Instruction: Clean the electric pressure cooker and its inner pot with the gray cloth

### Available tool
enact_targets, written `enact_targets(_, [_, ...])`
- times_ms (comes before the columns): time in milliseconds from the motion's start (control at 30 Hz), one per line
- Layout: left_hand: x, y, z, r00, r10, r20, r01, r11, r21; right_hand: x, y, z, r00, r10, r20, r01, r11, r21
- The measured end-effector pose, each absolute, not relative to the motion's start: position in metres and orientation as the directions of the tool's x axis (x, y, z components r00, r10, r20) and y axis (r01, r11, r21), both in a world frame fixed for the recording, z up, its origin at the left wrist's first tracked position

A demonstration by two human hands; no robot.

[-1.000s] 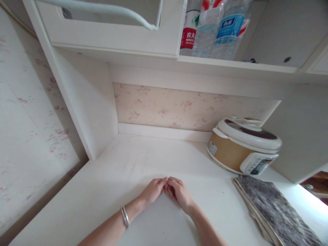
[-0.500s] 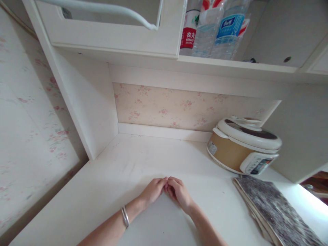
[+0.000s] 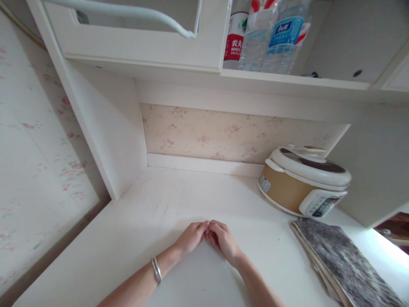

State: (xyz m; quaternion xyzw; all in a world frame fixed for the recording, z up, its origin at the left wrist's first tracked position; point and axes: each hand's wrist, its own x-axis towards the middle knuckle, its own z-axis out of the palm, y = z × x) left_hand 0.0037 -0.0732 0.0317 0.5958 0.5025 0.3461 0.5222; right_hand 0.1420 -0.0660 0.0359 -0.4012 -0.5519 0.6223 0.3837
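My left hand (image 3: 192,238) rests on the white countertop (image 3: 179,200), its fingers curled in. Against its fingertips lies my right hand (image 3: 224,241), also closed, with the fingers folded under. The two hands meet at thumbs and index fingers, and no object shows in or between them. A silver bangle (image 3: 156,270) circles my left wrist. The undersides of both hands are hidden.
At the right back stands a gold and white electric cooker (image 3: 284,189) with its lid on. In front of it lies a folded grey furry cloth (image 3: 345,256). Above, an open cabinet shelf (image 3: 297,81) holds several plastic bottles (image 3: 283,42). A side panel (image 3: 105,123) bounds the left.
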Motion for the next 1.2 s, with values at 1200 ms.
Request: enact_targets(1200, [0.288,0.128,0.157,0.323,0.943,-0.080,-0.051,0.102,0.993,0.267,-0.086,0.023,-0.158,0.982,0.100,0.824,0.187,-0.535])
